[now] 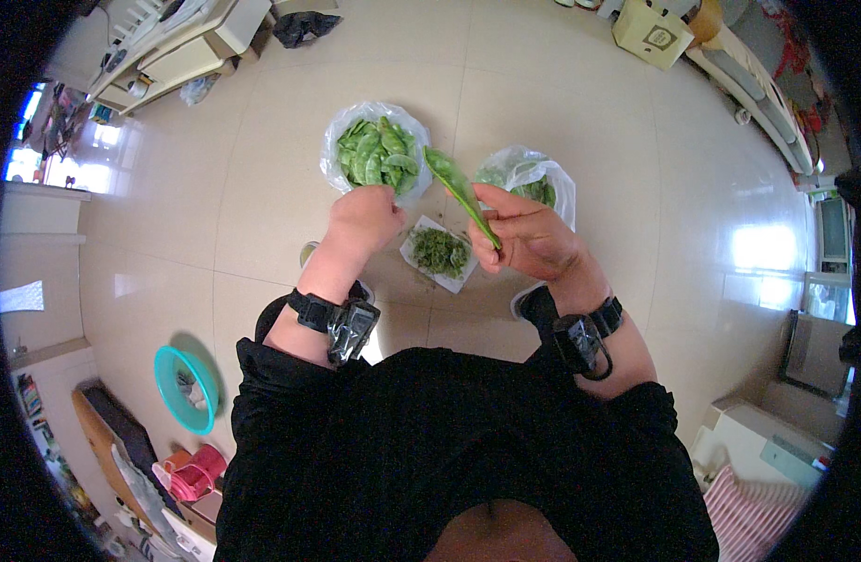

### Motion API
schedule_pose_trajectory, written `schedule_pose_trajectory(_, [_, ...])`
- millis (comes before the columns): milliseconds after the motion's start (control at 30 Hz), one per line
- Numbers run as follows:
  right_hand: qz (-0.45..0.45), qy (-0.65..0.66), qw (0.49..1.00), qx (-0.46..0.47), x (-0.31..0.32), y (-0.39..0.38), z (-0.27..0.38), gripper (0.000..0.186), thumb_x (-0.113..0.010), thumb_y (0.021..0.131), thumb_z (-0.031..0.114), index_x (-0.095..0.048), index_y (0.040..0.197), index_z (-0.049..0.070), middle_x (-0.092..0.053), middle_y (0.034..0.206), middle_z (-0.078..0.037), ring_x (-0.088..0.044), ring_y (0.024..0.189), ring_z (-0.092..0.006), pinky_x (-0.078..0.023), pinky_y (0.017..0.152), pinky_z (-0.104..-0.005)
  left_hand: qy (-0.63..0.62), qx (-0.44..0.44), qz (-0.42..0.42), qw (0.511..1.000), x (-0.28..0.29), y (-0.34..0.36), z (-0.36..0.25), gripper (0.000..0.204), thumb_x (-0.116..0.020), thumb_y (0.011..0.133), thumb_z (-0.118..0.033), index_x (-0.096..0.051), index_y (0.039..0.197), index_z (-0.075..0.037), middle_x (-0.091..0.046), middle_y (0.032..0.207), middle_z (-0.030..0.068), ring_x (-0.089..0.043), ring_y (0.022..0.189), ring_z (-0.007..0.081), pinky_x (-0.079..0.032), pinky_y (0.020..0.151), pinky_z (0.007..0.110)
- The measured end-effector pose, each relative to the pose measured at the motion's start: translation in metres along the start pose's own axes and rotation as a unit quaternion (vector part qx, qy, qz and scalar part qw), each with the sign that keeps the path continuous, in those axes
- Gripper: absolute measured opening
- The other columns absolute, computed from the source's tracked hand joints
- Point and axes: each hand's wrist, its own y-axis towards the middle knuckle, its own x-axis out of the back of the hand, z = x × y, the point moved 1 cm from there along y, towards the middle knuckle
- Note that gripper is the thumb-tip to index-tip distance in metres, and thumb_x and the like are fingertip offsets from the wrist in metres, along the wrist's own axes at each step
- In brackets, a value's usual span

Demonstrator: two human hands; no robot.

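Observation:
My right hand holds a long, flat green bean pod between thumb and fingers, its far tip pointing up and left. My left hand is closed, back upward, at the near edge of a white plastic bag heaped with flat green pods. Whatever its fingers may pinch is hidden. Partly behind my right hand stands a second clear plastic bag with green pods inside. Between and below the hands, a white sheet on the floor bears a small pile of green trimmings.
Pale floor tiles surround the bags. A turquoise basin and a pink container stand at the left. A cream bag sits far right, a black bag far left. My feet flank the sheet.

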Motion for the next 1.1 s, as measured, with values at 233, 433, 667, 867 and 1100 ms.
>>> schedule_pose_trajectory(233, [-0.001,0.03,0.999,0.015,-0.003,0.002,-0.002,0.058,-0.052,0.097,0.012,-0.031,0.149,0.001,-0.052,0.078,-0.004,-0.051,0.065,-0.0157,-0.04,0.06,-0.0286,-0.045,-0.056,0.061,0.996,-0.009,0.0,-0.005,0.02,-0.06,0.084,-0.023,-0.068,0.088,-0.006,-0.069,0.085,0.0173,-0.068,0.083,0.0356,-0.054,0.074,0.045])
schedule_pose_trajectory(433, [-0.003,0.053,0.998,0.015,-0.004,0.003,-0.001,0.058,-0.052,0.097,0.012,-0.031,0.15,0.001,-0.052,0.078,-0.004,-0.05,0.065,-0.0154,-0.04,0.06,-0.0283,-0.143,-0.102,0.006,0.984,-0.017,0.002,-0.005,0.017,-0.062,0.085,-0.022,-0.066,0.088,-0.005,-0.068,0.082,0.0193,-0.065,0.081,0.0395,-0.051,0.071,0.047])
schedule_pose_trajectory(667, [-0.086,-0.045,0.995,0.019,0.01,0.007,-0.012,0.053,-0.05,0.098,0.011,-0.036,0.148,0.005,-0.056,0.082,-0.004,-0.052,0.067,-0.015,-0.044,0.063,-0.0292,-0.131,-0.14,0.084,0.978,-0.013,-0.002,-0.011,0.025,-0.062,0.088,-0.028,-0.068,0.09,-0.003,-0.067,0.086,0.0221,-0.064,0.083,0.0421,-0.051,0.073,0.049])
schedule_pose_trajectory(867, [-0.24,-0.763,0.593,-0.098,0.047,0.009,-0.043,0.04,-0.058,0.085,0.012,-0.052,0.123,0.001,-0.069,0.089,-0.022,-0.067,0.071,-0.0386,-0.054,0.065,-0.0458,0.009,-0.132,0.202,0.97,-0.021,-0.016,-0.012,0.028,-0.069,0.085,-0.028,-0.073,0.092,-0.002,-0.07,0.09,0.021,-0.068,0.089,0.0383,-0.054,0.078,0.046])
schedule_pose_trajectory(1100, [-0.254,-0.619,0.741,-0.062,0.04,0.028,-0.045,0.04,-0.062,0.087,0.008,-0.054,0.126,0.01,-0.068,0.1,-0.024,-0.068,0.086,-0.0349,-0.054,0.077,-0.0414,0.058,-0.104,0.205,0.972,-0.012,-0.019,-0.005,0.031,-0.07,0.084,-0.03,-0.073,0.093,0.0,-0.071,0.096,0.0206,-0.068,0.094,0.038,-0.055,0.082,0.045])
